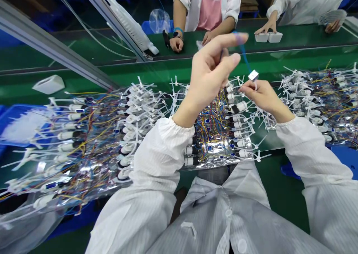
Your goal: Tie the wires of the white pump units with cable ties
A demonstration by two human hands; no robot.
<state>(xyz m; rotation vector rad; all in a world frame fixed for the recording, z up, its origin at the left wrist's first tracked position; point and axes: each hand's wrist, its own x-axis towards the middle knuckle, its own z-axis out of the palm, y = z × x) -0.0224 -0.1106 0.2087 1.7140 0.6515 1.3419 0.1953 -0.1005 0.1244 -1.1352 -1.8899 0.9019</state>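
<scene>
My left hand [211,69] is raised over the middle of the bench, index finger and thumb stretched forward and apart, the other fingers curled. A thin blue wire [245,58] runs from its index fingertip down to a small silvery-white block [253,75]. How the fingers grip the wire is partly hidden. My right hand [263,95] pinches at the block, with a white strip near its fingertips. Below both hands lies a clear plastic sheet with rows of wired assemblies [215,127]: black-and-white cylinders, yellow, red and blue wires, and white cable ties.
More wired bundles lie to the left [95,134] and right [332,101]. A blue tray [9,116] holds white strips. A metal post [92,69] slants across the left. Opposite, two people work; one's hand [268,24] rests on white boxes [275,37].
</scene>
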